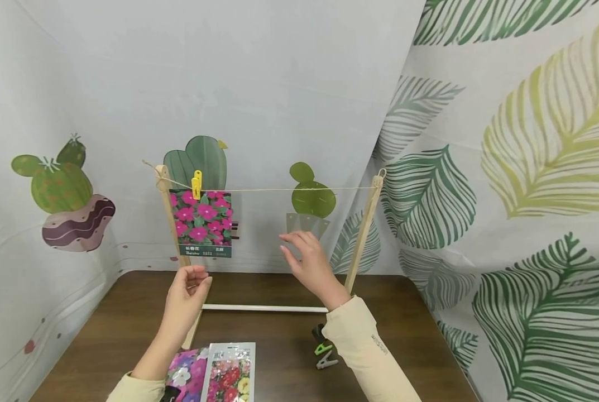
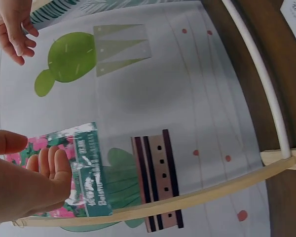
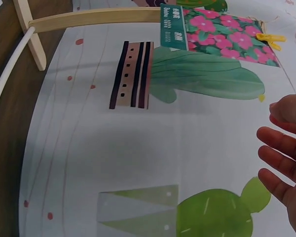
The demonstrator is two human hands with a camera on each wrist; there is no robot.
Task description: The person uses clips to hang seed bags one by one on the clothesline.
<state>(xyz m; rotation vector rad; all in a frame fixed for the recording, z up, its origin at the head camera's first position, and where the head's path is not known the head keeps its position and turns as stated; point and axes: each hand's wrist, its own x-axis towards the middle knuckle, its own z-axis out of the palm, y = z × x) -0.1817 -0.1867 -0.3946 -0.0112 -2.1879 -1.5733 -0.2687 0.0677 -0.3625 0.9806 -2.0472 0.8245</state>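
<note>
A flower seed packet (image 1: 205, 223) with pink blooms hangs from a string (image 1: 279, 190), held by a yellow clothespin (image 1: 196, 185) near the left post. My left hand (image 1: 187, 293) is just below the packet, its fingers loosely bent and holding nothing. In the left wrist view that hand (image 2: 37, 177) overlaps the packet (image 2: 89, 170). My right hand (image 1: 309, 265) is raised right of the packet, below the string, with fingers apart and nothing in them. The right wrist view shows the clothespin (image 3: 271, 38) on the packet's edge, away from the right hand (image 3: 288, 148).
The string runs between two wooden posts (image 1: 362, 240), joined low by a white rod (image 1: 264, 308). Two more flower packets (image 1: 229, 371) lie on the brown table (image 1: 279, 357) at front left. Black, green and grey clips (image 1: 326, 360) lie near my right forearm.
</note>
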